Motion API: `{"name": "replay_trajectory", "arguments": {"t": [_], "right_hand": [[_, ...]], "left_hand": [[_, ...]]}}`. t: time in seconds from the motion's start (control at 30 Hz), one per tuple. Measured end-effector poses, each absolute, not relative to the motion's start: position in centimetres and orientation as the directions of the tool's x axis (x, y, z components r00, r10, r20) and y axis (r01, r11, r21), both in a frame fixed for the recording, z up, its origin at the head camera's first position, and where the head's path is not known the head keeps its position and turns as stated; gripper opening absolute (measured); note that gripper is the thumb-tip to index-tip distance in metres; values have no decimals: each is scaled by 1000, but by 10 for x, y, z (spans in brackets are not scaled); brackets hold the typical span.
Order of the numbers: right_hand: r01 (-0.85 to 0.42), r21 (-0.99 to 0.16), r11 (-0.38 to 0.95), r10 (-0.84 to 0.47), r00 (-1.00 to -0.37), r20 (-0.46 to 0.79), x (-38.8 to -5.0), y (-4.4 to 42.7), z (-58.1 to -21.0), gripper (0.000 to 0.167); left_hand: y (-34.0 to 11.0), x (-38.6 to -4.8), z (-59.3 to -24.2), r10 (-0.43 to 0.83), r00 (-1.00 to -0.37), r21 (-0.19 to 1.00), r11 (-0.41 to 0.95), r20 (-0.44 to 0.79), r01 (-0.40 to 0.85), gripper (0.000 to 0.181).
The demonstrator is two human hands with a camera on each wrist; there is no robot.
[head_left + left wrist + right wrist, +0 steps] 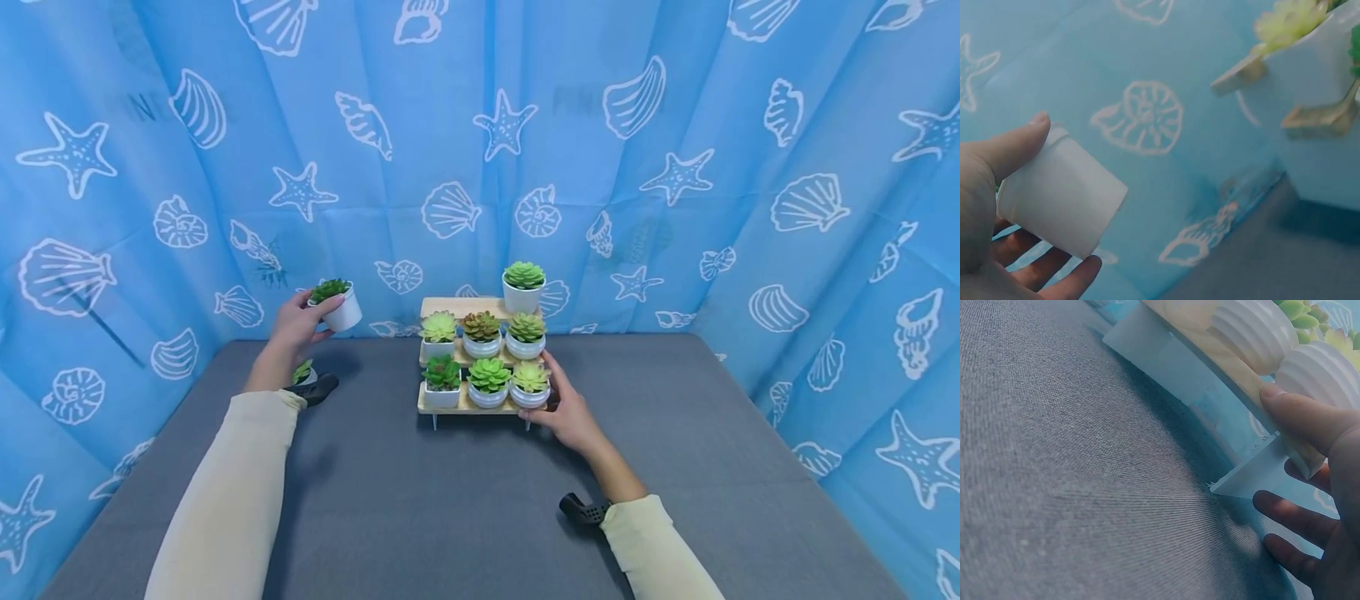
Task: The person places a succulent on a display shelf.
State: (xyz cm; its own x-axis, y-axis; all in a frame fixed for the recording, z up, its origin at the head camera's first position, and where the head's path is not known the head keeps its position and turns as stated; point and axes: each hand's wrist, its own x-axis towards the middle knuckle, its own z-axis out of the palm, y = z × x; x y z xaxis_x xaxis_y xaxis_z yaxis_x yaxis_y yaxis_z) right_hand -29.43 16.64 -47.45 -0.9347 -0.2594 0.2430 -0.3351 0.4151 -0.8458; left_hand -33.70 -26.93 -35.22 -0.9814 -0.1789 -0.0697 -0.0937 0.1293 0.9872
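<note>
My left hand holds a potted succulent in the air at the left, with dark green leaves and a smooth white pot. In the left wrist view the pot is tilted between thumb and fingers. At the middle stands a three-tier wooden plant stand with white legs, bearing several succulents in white pots. My right hand grips the right end of its lowest board, thumb on the front edge. Close by that thumb sits a ribbed white pot.
Another potted succulent is on the grey table, partly hidden behind my left wrist. One pot occupies the top tier's right end; the two lower tiers carry several more. A blue shell-patterned curtain surrounds the table's back and sides.
</note>
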Motion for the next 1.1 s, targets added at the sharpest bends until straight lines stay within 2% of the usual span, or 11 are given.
{"name": "replay_trajectory", "arguments": {"t": [0.47, 0.77, 1.1], "right_hand": [[-331, -849, 412, -257, -936, 241, -294, 166, -473, 107], [-329, -846, 420, -253, -938, 239, -293, 165, -474, 107], [-332, -846, 417, -250, -937, 244, -292, 165, -474, 107]], "left_hand": [[-210, -348, -333, -37, -999, 974, 226, 4, -4, 87], [-179, -348, -327, -9, -999, 977, 210, 42, 39, 82], [-154, -349, -327, -4, -998, 954, 292, 67, 63, 85]]}}
